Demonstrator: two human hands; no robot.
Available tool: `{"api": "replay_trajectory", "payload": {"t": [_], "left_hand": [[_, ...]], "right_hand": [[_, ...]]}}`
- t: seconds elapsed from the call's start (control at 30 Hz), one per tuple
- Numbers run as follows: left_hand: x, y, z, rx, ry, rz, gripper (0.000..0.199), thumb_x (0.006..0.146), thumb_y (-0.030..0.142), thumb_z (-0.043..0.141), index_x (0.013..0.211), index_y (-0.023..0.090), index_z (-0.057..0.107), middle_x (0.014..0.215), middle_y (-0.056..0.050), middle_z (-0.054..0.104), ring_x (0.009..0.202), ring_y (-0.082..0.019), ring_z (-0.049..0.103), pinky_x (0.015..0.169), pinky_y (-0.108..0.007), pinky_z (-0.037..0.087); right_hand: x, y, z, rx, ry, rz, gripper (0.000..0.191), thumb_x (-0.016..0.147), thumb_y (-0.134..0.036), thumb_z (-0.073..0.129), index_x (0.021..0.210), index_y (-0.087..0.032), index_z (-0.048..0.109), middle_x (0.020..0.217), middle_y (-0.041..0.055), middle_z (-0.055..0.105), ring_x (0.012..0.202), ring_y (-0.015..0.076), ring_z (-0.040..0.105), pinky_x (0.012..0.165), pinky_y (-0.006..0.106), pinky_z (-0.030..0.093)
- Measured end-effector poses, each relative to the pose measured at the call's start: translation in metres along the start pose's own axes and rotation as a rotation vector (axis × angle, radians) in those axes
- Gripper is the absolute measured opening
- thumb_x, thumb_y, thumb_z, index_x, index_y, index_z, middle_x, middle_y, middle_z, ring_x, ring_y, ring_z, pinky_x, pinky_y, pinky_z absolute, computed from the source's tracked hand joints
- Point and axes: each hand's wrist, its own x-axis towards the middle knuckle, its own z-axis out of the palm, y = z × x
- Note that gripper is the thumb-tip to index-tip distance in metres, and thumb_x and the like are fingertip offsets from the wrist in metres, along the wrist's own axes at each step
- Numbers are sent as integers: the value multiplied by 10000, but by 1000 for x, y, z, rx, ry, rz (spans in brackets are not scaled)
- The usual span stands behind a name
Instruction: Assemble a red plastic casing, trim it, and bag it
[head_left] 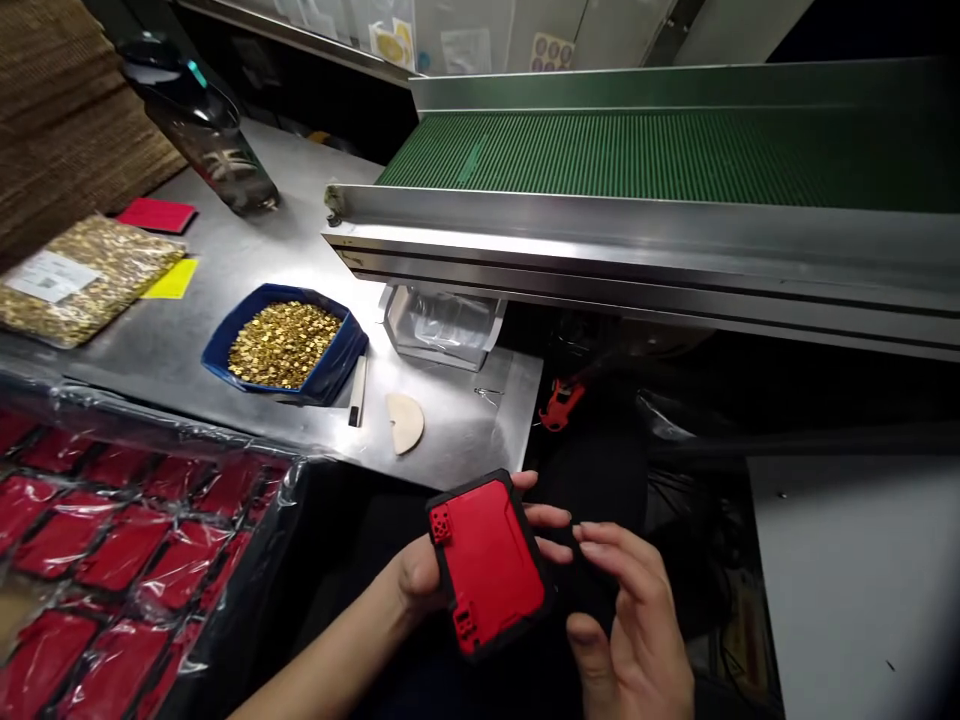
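My left hand [420,574] holds a flat red panel with a thick black rim [496,565] from below, thumb at the near left edge and fingertips showing past the right edge. Two small cut-out hinge-like shapes sit at the panel's left corners. To its right, my right hand [637,615] is raised with palm turned in and thumb apart from the fingers. Nothing shows between them. On the metal table [450,440] lie a blue scoop-shaped bin [217,345] full of small gold-coloured metal pieces [285,345] and a pale half-round piece [406,424].
At left stands a plastic-lined black crate [300,500] holding rows of red panels [120,545]. A green conveyor belt [600,155] crosses the back. A bottle [217,145], a bag of gold pieces [105,275] and a clear bin [442,325] also stand about.
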Motion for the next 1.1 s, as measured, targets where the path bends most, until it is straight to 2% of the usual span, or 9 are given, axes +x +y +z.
{"api": "replay_trajectory", "payload": {"t": [0.1, 0.2, 0.3, 0.4, 0.57, 0.73, 0.87, 0.97, 1.1], "left_hand": [[-2, -5, -6, 124, 69, 29, 1102, 616, 633, 940, 1548, 319, 444, 1567, -176, 489, 1418, -413, 510, 1138, -559, 438], [-2, -7, -11, 321, 167, 85, 1085, 642, 563, 957, 1555, 313, 426, 1601, -166, 438, 1458, -393, 451, 1197, -554, 364], [1, -4, -11, 523, 242, 36, 1114, 618, 560, 967, 1553, 294, 422, 1581, -181, 446, 1441, -401, 455, 1196, -557, 372], [4, 3, -4, 766, 269, -13, 1102, 618, 520, 975, 1550, 282, 437, 1548, -177, 476, 1411, -401, 485, 1194, -561, 395], [9, 7, 8, 1136, 234, 87, 1037, 646, 365, 989, 1538, 302, 466, 1593, -156, 444, 1479, -409, 410, 1246, -562, 338], [15, 8, 8, 1161, 193, 83, 1030, 674, 348, 974, 1552, 310, 436, 1580, -143, 460, 1475, -399, 424, 1236, -557, 362], [17, 12, 11, 1120, 222, -22, 1072, 655, 349, 985, 1565, 311, 420, 1563, -135, 467, 1413, -388, 496, 1194, -525, 428], [15, 14, 11, 1029, 251, -113, 1088, 732, 376, 936, 1624, 312, 316, 1575, -140, 469, 1395, -379, 522, 1187, -537, 429], [9, 12, 6, 921, 234, -163, 1111, 792, 413, 889, 1661, 295, 206, 1632, -164, 417, 1462, -392, 457, 1216, -589, 370]], "right_hand": [[4, 0, 3, -6, -123, 26, 530, 946, -688, 548, 1361, -359, 580, 1438, 133, 570, 1334, 400, 581, 1080, 603, 544], [11, 8, 8, -74, -277, 115, 790, 844, -733, 678, 1503, -367, 444, 1548, 106, 520, 1415, 400, 525, 1162, 589, 496], [19, 20, 10, -52, -432, 261, 880, 852, -526, 788, 1573, -348, 317, 1623, 92, 445, 1473, 357, 473, 1216, 550, 453], [24, 31, 7, 21, -495, 362, 889, 854, -341, 787, 1585, -359, 279, 1661, 59, 396, 1522, 293, 413, 1275, 519, 375], [25, 42, 0, 33, -533, 418, 929, 819, -144, 723, 1590, -396, 271, 1678, 18, 376, 1539, 238, 386, 1294, 497, 338], [27, 40, -2, 15, -510, 389, 924, 822, -166, 743, 1583, -412, 281, 1675, 11, 374, 1538, 238, 385, 1291, 490, 339], [28, 37, -4, 62, -509, 426, 909, 816, -238, 800, 1575, -394, 324, 1656, 34, 401, 1510, 277, 425, 1266, 495, 378], [28, 38, -6, 226, -486, 528, 918, 827, -381, 832, 1590, -349, 321, 1609, 84, 470, 1442, 309, 511, 1214, 498, 444], [27, 41, -7, 459, -456, 602, 897, 898, -562, 732, 1614, -299, 261, 1584, 125, 502, 1437, 303, 521, 1206, 490, 443]]}}
